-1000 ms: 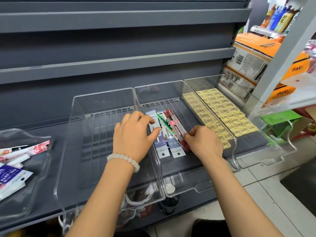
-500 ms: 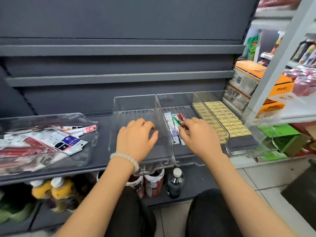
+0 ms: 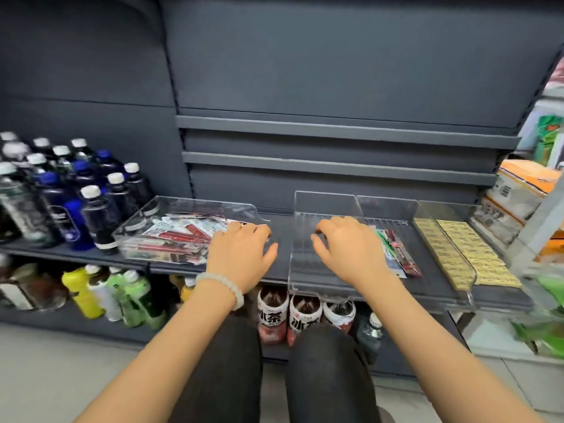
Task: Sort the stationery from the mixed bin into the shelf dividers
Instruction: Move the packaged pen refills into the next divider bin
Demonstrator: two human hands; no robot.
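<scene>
Stationery packets point(image 3: 177, 239) heaped in clear plastic bin point(image 3: 134, 227), left hand point(image 3: 241, 254) over its right end, fingers loosely curled, holding nothing, right hand point(image 3: 345, 251) relaxed above clear empty divider point(image 3: 302, 239), flat packets point(image 3: 396, 251) just right.

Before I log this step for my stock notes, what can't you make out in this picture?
All in the head view:
- Left hand: fingertips reach the mixed bin; whether they pinch a packet is hidden by the hand's back.
- Packets in the bin: print is too small and blurred.
- Middle divider's packets: left part is hidden behind the right hand.
- Goods at the right edge: blurred, cut off by the frame.
</scene>
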